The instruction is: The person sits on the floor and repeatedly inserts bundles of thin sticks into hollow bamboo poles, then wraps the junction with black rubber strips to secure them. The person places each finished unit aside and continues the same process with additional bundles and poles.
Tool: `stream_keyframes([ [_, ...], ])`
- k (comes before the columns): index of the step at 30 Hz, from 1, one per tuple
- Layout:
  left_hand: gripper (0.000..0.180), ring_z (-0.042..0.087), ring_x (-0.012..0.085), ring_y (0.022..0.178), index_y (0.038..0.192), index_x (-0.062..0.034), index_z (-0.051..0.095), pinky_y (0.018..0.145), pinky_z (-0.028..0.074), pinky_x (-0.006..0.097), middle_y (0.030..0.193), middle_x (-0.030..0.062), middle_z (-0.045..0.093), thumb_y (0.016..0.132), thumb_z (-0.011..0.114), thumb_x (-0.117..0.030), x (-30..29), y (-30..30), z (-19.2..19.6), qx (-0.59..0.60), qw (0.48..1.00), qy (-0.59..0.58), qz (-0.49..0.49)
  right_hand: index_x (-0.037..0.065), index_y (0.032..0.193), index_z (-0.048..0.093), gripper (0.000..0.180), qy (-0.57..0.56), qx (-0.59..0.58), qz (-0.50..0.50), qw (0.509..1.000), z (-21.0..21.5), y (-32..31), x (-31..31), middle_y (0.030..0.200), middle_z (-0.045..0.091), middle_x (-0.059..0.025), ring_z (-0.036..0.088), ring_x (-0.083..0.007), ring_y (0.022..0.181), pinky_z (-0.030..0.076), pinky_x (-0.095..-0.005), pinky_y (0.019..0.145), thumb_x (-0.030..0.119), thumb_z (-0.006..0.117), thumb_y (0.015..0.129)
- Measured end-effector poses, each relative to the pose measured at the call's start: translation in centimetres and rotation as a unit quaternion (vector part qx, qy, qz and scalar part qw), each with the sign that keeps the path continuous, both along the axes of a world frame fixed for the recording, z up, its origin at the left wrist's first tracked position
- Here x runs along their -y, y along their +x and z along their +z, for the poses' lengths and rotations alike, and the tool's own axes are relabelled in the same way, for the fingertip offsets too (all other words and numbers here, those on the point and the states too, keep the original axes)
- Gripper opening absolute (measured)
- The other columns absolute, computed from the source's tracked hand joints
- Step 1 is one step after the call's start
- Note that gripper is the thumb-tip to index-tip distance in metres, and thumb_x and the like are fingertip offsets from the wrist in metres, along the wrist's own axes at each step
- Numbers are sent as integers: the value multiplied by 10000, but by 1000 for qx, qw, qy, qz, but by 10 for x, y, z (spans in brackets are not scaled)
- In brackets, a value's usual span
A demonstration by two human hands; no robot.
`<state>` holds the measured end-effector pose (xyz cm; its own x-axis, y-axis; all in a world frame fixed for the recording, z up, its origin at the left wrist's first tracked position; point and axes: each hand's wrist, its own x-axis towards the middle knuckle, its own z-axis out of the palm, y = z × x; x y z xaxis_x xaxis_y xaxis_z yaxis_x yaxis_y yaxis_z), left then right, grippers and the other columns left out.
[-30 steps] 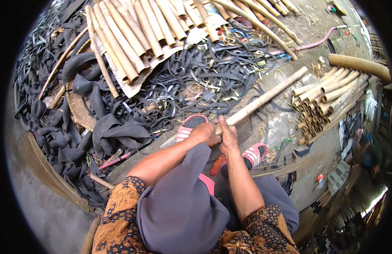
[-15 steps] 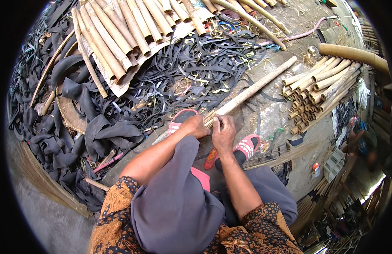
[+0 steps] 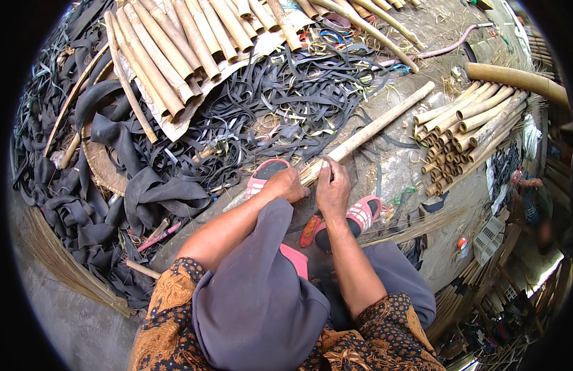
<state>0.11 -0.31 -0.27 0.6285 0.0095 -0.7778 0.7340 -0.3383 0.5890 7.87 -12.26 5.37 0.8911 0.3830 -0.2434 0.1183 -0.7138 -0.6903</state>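
Note:
A long pale bamboo pole (image 3: pixel 373 128) lies slanted across the ground in front of me, its near end at my hands. My left hand (image 3: pixel 288 184) is closed around that near end, where the bamboo looks split into strips. My right hand (image 3: pixel 333 187) grips the pole just beside it, thumb on top. Both forearms come up from the lower edge over a grey cloth (image 3: pixel 255 303) on my lap. My feet wear pink sandals (image 3: pixel 362 214) under the hands.
Black rubber strips (image 3: pixel 286 105) are heaped beyond the pole and to the left. Bamboo poles (image 3: pixel 175 43) lie stacked at the top. A bundle of short bamboo tubes (image 3: pixel 466 127) sits right. Another person (image 3: pixel 534 198) is at the right edge.
The view has shifted slightly. Both hands stay on the pole's near end, the right hand sliding a little along it.

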Motion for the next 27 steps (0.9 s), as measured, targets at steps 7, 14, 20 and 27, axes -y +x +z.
stream_keyframes([
  [7,516,711,441,995,1072,69,704,882,567,487,1019,320,714,744,786,-321,0,5,4,-24,1000,-2,-17,77,1144,725,432,-201,-100,166,960,3,11,2,927,747,-199,717,-410,883,529,-502,767,397,441,1076],
  [14,547,719,396,939,1131,47,686,817,549,461,974,288,719,756,809,-333,-3,4,11,-19,1000,-14,-6,-23,1429,516,670,101,-288,-316,898,-30,-6,33,1192,671,-175,688,-231,877,548,-319,716,542,407,1087],
  [20,577,709,410,1024,1159,36,679,891,559,461,1036,290,721,729,815,-324,-6,5,6,-17,999,-38,-5,-119,1466,417,865,133,-408,-226,874,-40,-36,34,1387,569,-228,617,-290,1188,519,-384,977,643,357,1060],
  [27,357,690,245,690,994,47,712,636,532,388,796,167,709,765,801,-213,-9,-1,5,-9,996,-81,27,-86,1455,424,895,301,-435,-399,749,-47,-19,17,1340,597,-227,580,-348,1235,409,-466,1137,691,234,1052],
])
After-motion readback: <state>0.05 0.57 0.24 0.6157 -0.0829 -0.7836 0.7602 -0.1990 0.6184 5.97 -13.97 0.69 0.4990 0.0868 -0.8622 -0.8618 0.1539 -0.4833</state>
